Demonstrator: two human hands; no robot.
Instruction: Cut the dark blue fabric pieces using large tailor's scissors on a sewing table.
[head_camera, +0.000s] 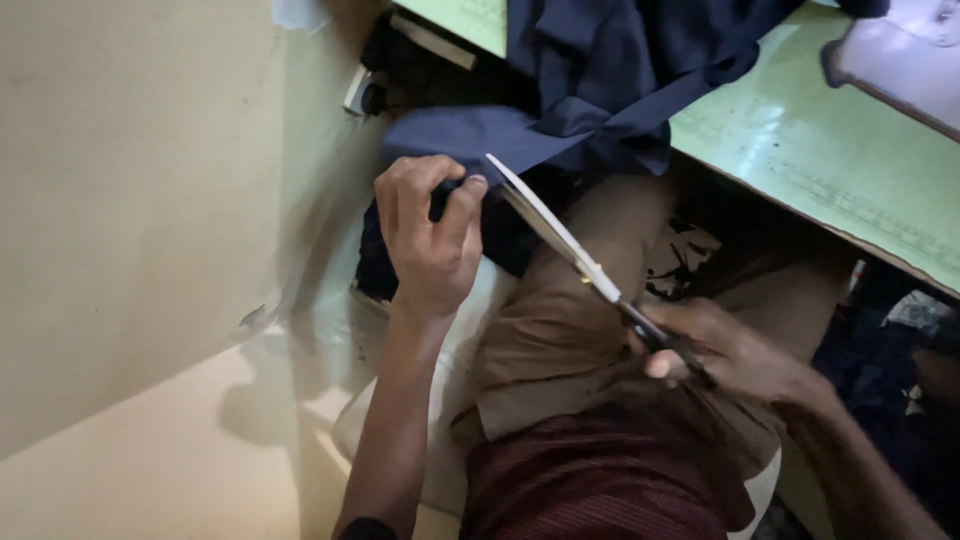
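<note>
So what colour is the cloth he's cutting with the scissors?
Dark navy blue cloth, seen best in the head view.

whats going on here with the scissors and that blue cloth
A seated person holds scissors in the right hand, blades pointing up toward dark blue cloth that hangs off a green table. The left hand pinches the cloth's lower edge next to the blade tips. Whether the blades touch the cloth is unclear.

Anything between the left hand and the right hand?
Head view: the scissors span the gap over the lap, right hand at the handles, tips by the left hand gripping navy cloth.
</note>
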